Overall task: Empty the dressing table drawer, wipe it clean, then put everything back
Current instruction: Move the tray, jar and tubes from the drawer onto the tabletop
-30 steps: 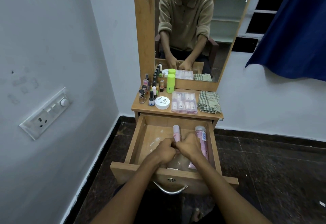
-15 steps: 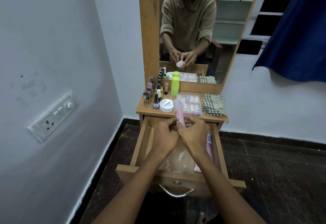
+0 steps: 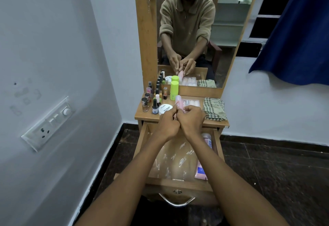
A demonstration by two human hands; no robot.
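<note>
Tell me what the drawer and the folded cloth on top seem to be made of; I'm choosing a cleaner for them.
The drawer looks like wood-grain laminate or veneered board, matt light brown with faint streaks; solid wood cannot be ruled out. Its handle looks like polished metal, bright and reflective. The cloth looks like woven cotton, soft, creased, checked green and beige.

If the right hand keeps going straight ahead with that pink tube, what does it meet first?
Probably the clear nail box just beyond the right hand and pink tube, then the mirror; depth is uncertain.
</note>
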